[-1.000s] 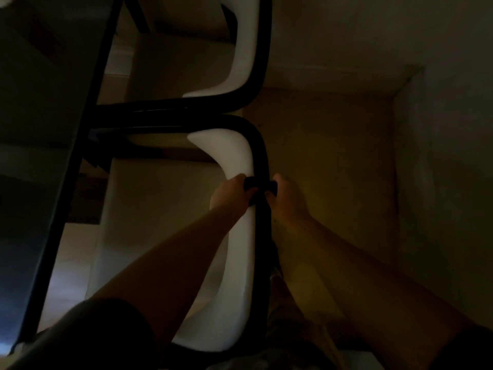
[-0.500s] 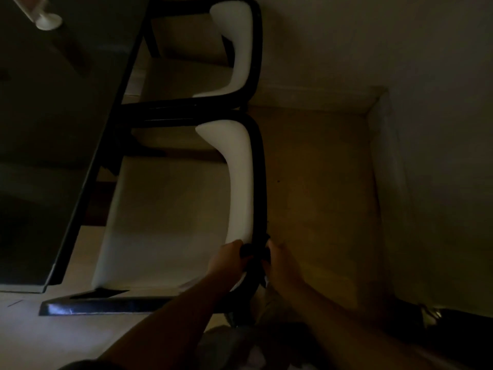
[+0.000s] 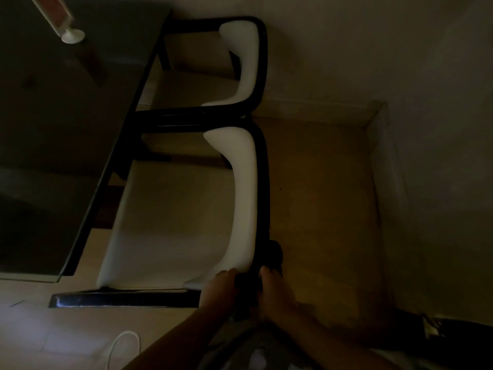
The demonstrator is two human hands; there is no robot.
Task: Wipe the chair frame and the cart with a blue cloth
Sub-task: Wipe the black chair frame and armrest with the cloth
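I am gripping the black chair frame at its near corner, left hand and right hand both closed around the dark cloth wrapped there. Bare floor is lying open beside the frame's right edge, while the desk is crowding the seat's far left side.

The black chair frame curves around a white backrest, tucked beside a dark surface; the cloth, dark in dim light, wraps its near corner.
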